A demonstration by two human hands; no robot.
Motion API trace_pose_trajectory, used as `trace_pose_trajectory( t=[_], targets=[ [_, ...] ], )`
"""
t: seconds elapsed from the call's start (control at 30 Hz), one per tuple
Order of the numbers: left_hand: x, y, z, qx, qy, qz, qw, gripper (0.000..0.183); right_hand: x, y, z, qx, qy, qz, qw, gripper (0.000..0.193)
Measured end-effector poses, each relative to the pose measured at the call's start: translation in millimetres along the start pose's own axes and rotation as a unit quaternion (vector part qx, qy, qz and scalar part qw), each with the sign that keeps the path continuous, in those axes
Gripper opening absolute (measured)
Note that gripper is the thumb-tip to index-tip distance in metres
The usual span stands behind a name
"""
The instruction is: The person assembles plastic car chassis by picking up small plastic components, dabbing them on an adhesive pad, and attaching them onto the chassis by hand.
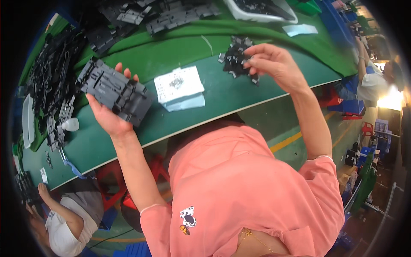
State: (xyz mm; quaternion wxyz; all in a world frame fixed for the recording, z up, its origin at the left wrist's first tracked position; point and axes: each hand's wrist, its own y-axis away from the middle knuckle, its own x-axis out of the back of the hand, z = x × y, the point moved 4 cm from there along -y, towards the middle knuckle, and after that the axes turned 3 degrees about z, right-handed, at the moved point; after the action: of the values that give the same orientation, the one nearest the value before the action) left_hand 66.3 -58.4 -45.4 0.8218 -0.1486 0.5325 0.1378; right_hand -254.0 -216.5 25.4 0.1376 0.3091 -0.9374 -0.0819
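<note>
My left hand [110,119] holds a black moulded plastic part [112,88], broad and flat with slots and ridges, tilted above the table's near edge. Its thumb lies along the near side, and the fingertips show past the far side. My right hand [277,66] is at the right edge of a pile of small black clip-like pieces [235,60]. Thumb and fingers are pinched together there; what is between them is too small to make out. Between the hands, a white sheet [179,83] with a cluster of tiny dark bits lies over a light blue piece.
Larger black plastic parts [58,73] are heaped at the left, with more at the back on green cloth [180,47]. A white bin [261,17] of dark pieces stands at the back. A small white bottle [70,124] lies left. Other people sit at far left and right.
</note>
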Motion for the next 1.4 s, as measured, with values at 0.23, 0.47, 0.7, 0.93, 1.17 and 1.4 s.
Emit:
trace_pose_trajectory(
  t=[0.23, 0.47, 0.7, 0.93, 1.17, 1.4],
  targets=[
    [5, -3, 3, 0.024, 0.025, -0.065, 0.997, 0.070, 6, 31, 30, 0.070, -0.003, 0.057, 0.996, 0.019],
    [-7, -5, -3, -0.017, -0.098, 0.099, 0.990, 0.073, -1, 51, 45, 0.094, 0.002, 0.114, 0.989, 0.020],
    [6, -6, 5, -0.065, -0.164, 0.081, 0.981, 0.073, 16, 58, 41, 0.128, -0.005, 0.118, 0.985, 0.021],
    [3, -9, 5, -0.058, -0.107, 0.048, 0.991, 0.072, 13, 60, 48, 0.124, 0.005, 0.083, 0.989, 0.019],
    [4, 2, 1, -0.055, -0.098, 0.084, 0.990, 0.067, -33, 41, 14, 0.138, 0.057, -0.011, 0.989, 0.018],
    [-2, 5, 6, -0.067, -0.079, 0.088, 0.991, 0.066, -86, 12, -12, 0.308, 0.249, -0.050, 0.917, 0.014]
  ],
)
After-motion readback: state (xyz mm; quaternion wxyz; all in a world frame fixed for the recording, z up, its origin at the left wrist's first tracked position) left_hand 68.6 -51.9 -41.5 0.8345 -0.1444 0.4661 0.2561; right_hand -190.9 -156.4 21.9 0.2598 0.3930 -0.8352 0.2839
